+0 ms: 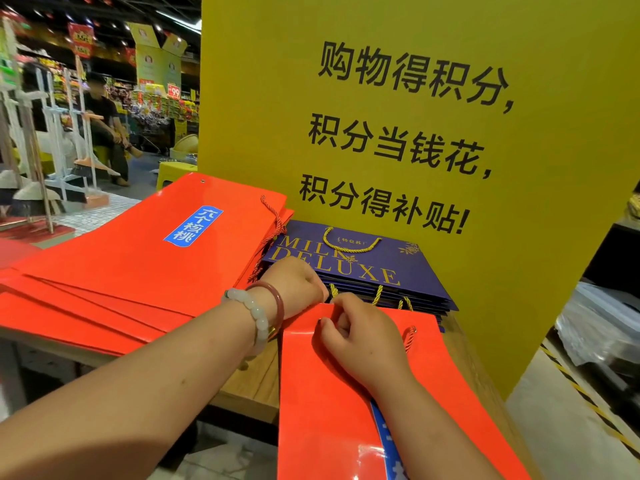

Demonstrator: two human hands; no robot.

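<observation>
A flat red paper gift bag (332, 403) lies in front of me, its top edge toward a stack of dark blue "Milk Deluxe" bags (388, 271). My right hand (356, 337) rests on the red bag near its top edge with fingers curled, pinching the paper there. My left hand (298, 285), wrist wearing a white bead bracelet and a red bangle, sits at the bag's upper left corner with fingers curled over the edge. A red cord handle (410, 336) shows at the bag's right.
A large stack of flat red bags with a blue label (138, 258) covers the wooden table (256, 382) at left. A tall yellow sign (415, 116) stands right behind the blue bags. Brooms, shelves and a seated person fill the far left background.
</observation>
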